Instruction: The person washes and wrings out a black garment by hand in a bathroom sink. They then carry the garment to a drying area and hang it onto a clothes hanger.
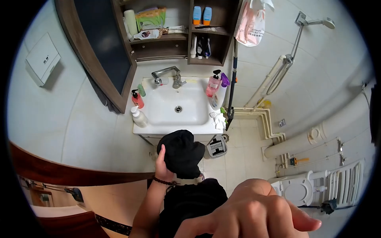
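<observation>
"So, how does that black cloth [181,154] handle?"
"Probably light, soft and floppy; pinch a folded edge. The left hand [162,166] grasps its side, the bulk hanging beside the palm, before the sink [178,129]."
"The right hand [258,210]?"
"Curled; whether it grips anything, I can't tell."

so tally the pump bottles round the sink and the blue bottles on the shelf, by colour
red bottle with black pump: 1
white bottle with white pump: 1
pink bottle with black pump: 1
blue bottles with orange caps: 2
total: 5
</observation>
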The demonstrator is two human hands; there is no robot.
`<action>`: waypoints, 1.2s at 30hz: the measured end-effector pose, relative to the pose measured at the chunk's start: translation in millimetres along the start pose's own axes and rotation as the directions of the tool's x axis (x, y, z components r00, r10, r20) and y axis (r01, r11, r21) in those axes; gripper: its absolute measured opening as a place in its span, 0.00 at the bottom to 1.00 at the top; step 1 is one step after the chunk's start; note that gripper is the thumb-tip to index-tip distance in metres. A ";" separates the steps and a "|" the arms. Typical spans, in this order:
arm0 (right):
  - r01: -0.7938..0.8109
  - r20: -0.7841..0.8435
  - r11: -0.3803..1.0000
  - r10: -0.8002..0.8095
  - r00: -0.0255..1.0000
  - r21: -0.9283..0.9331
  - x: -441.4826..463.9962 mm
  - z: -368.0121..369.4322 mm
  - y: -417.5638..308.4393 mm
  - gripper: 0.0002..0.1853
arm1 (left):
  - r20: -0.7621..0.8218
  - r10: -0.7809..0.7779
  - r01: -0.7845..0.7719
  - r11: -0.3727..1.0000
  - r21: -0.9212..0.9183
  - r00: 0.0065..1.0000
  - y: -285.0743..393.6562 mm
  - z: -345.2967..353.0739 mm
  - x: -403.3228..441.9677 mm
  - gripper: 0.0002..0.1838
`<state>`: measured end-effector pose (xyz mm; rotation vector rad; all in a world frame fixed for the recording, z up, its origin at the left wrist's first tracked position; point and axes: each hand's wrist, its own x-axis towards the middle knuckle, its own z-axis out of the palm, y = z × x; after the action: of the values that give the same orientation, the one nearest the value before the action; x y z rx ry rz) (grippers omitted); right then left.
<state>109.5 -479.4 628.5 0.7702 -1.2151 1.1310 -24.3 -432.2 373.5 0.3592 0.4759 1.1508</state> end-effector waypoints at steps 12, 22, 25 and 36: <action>-0.069 -0.066 0.984 0.058 0.996 -0.167 -5.3 15.9 17.0 0.22 | 0.053 -0.043 0.045 0.998 -0.043 0.998 12.5 -12.6 -4.0 0.31; -0.080 -0.092 0.948 0.054 0.994 -0.307 -4.7 28.4 2.0 0.19 | 0.081 -0.138 0.140 0.990 -0.026 0.987 17.6 -14.5 0.5 0.34; -0.082 -0.084 0.929 0.055 0.995 -0.361 -1.6 29.9 -3.8 0.20 | 0.116 -0.146 0.150 0.988 -0.026 0.982 16.1 -11.8 4.1 0.34; -0.432 -0.638 -0.471 0.510 0.578 -0.769 -120.8 -47.9 -20.5 0.44 | 0.065 -0.181 0.183 0.983 -0.018 0.981 12.7 -0.8 25.1 0.26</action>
<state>148.1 -471.1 503.0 -1.3140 -2.0924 0.3714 -26.5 -404.1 374.9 0.3235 0.4299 0.9637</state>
